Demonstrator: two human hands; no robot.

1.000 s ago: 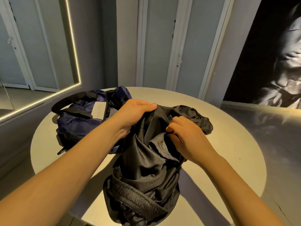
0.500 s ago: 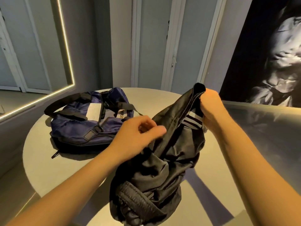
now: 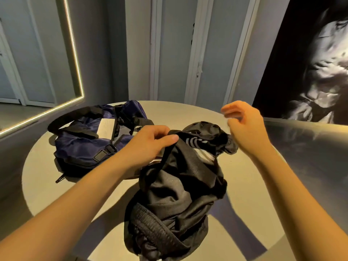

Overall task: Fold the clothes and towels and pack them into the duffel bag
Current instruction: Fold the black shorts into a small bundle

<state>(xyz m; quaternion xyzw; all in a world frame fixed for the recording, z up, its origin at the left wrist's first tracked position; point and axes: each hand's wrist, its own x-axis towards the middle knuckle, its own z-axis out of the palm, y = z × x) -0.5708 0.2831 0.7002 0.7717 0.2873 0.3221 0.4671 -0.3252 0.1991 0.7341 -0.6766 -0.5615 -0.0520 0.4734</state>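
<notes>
Right of the duffel bag, on the round table — black garment, bunched and unfolded. Contact with the bag hidden behind the left forearm; cannot tell. Ribbed waistband at the end farthest from the bag, white stripes showing near the top of the heap.

Left hand: just right of the bag, pinching a ridge of fabric between thumb and curled fingers, drawing it slightly upward. Right hand: farther right of the bag, above the garment's far end, fingers loosely curled, motion-blurred, apparently holding nothing.

Change noted: half a second ago, one garment edge held raised high in the right hand; now released — that edge dropped back onto the heap.

Judgement: sorting step, probably hunting for a hem or seam from which to spread the piece flat. No fold made yet. Bag slumped, interior not visible, nothing seen packed. Task at an early stage. Next move likely calls for a fresh right-hand grip opposite the left, then a shake-out kept clear of the bag.
</notes>
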